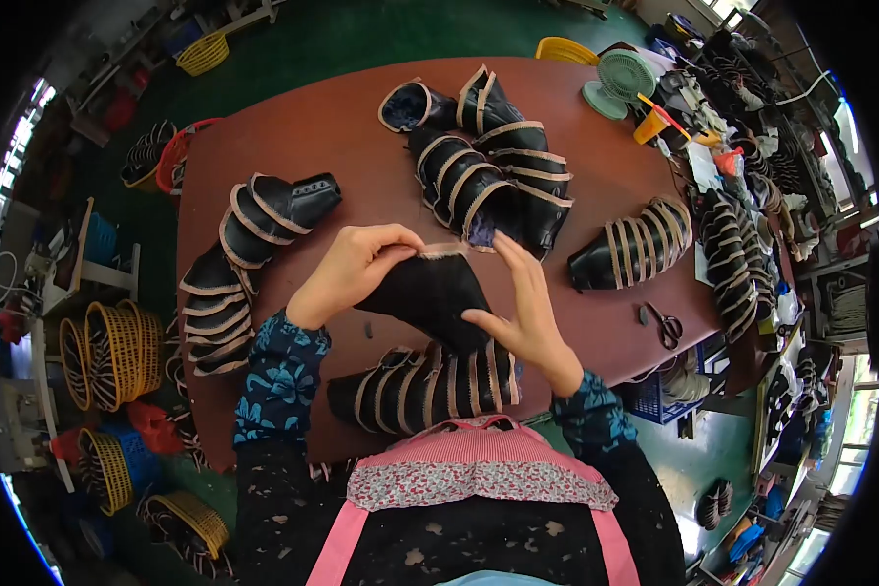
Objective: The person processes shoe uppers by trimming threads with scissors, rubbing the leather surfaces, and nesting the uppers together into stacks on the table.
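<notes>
A black boot upper [430,293] with a beige zigzag-cut top edge is raised above the brown table in front of me. My left hand [361,264] is closed, its thumb and fingertips pinching the upper's beige edge at the left. Along the piece's right side is my right hand [532,313], fingers stretched out and thumb apart, the thumb tip against the black material. Just below lies a row of nested black uppers [420,391] with beige edges. Beyond my hands sits another group of nested uppers [498,166], some with dark bluish lining showing.
More nested uppers lie on the table [361,98] at the left [234,264] and right [635,249]. Black scissors [668,327] rest near the right edge. A green fan [620,81] and an orange cup [651,125] stand at the far right. Yellow baskets [117,352] stand at the left.
</notes>
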The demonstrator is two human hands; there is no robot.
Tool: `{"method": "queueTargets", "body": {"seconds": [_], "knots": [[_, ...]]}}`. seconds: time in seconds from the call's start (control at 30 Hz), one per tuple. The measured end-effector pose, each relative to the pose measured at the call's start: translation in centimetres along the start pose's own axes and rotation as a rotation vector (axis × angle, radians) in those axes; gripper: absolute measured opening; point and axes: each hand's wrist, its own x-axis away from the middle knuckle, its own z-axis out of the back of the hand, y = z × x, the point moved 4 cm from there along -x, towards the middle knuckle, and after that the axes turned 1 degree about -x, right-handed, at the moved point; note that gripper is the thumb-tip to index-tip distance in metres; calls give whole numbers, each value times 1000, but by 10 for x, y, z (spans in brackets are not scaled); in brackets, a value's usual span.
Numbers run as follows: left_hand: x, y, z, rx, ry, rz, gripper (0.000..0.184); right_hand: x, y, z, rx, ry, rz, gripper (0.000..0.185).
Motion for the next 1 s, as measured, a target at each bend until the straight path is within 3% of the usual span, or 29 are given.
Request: {"method": "queueTargets", "body": {"seconds": [0.07,0.1,0.13,0.17,0.23,0.27,0.3,0.33,0.4,0.43,0.47,0.5,0.57,0.6,0.67,0.73,0.8,0.87,0.9,0.93,0.97,1.0], "knots": [[7,38,-7,3,-61,4,16,-12,10,-18,-287,-296,-103,56],[11,50,-8,167,-16,35,14,-5,21,-36,-728,-568,-303,34],[17,57,-8,332,27,67,14,1,23,-38,-993,-475,-465,27],[26,49,-1,443,36,161,27,9,25,-40,-1251,-376,-633,27],[46,48,-2,929,67,19,66,18,25,-32,-1376,-173,-653,28],[54,43,-16,978,123,5,101,23,29,-24,-1431,-73,-696,29],[64,42,-35,1033,105,69,104,28,33,-16,-1476,-72,-649,42],[73,40,-55,1090,84,132,106,34,35,-10,-1477,-62,-649,42],[90,37,-102,1004,23,303,91,50,46,-2,-1552,76,-877,47],[95,43,-123,905,-12,415,85,63,76,-16,-1585,123,-877,51],[100,46,-140,1072,71,345,55,68,76,-10,-1584,128,-875,51],[106,49,-151,1072,69,346,55,76,75,-4,-1546,118,-904,49],[105,69,-160,1096,101,269,34,97,70,5,-1473,95,-961,46],[102,85,-163,997,189,351,20,117,69,10,-1475,96,-961,46],[100,93,-176,1082,186,346,22,170,61,10,-1338,-445,-1004,46],[91,104,-189,1164,171,332,24,180,54,25,-1473,-375,-973,45],[82,113,-196,1105,310,360,31,170,53,33,-1605,-306,-935,44],[73,101,-198,1177,407,433,36,131,31,49,-1832,-92,-702,45],[67,102,-197,1233,477,434,37,143,55,28,-1833,-88,-705,45],[63,95,-201,1325,516,436,37,160,91,-9,-2186,-100,-594,42],[61,91,-205,1321,513,433,37,138,72,-4,-2534,-114,-451,41],[60,87,-209,1370,564,440,37,159,61,6,-2100,164,-1013,46]]}}
